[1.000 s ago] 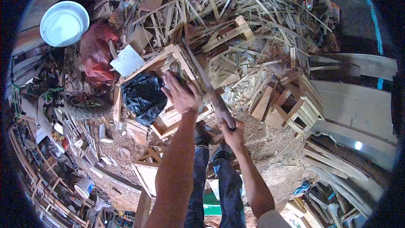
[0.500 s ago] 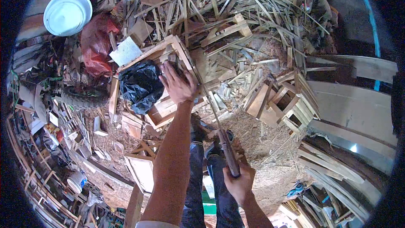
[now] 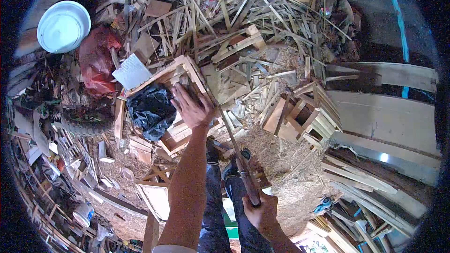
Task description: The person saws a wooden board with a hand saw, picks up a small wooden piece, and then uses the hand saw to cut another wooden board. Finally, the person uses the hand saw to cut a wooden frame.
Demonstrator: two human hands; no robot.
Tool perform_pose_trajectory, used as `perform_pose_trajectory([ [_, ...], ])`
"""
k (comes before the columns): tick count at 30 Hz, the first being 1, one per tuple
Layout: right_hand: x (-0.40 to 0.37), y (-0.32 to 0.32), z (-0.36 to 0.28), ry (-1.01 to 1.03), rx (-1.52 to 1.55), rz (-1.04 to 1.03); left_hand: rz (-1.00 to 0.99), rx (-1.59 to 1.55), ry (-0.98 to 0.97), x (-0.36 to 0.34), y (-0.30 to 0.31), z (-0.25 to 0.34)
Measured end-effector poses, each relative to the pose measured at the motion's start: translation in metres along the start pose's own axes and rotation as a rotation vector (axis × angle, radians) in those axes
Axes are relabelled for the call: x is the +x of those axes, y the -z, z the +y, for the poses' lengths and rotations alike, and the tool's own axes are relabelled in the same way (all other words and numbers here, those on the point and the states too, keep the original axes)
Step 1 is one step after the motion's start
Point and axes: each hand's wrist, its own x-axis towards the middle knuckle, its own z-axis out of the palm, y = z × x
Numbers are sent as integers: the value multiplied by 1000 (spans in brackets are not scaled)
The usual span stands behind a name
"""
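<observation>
On the wooden crate [image 3: 174, 137], left hand [image 3: 190, 107] presses flat, fingers spread. Right hand [image 3: 262, 213] grips the long blade [image 3: 234, 152], which looks mid-cut. The next stroke wants a steady push at the crate's edge.

Open sawdust floor [image 3: 286, 159] btw the wooden crate [image 3: 185, 65] and the stool stack [image 3: 304, 112] is the only clear lane, w/ a long blade [image 3: 229, 140] slanting across its left edge. A black bag [image 3: 150, 107] packs the crate's left side. The offcut heap [image 3: 225, 14] blocks everything beyond, and planks [image 3: 375, 112] wall off the right.
</observation>
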Motion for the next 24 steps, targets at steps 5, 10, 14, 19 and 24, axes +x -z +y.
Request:
perform_pose_trajectory([
  [5,3,4,-9,-97,23,-41,-35,3,20,0,0,-1],
  [10,6,3,-13,-11,17,-2,-51,-15,20,2,4,3],
  [14,9,7,-22,-42,-28,-35,-62,16,16,-1,2,1],
  [19,18,-24,-17,36,-75,-199,-114,44,49,7,0,-1],
  [24,2,-35,-4,185,-64,-78,-28,-48,16,3,0,-6],
])
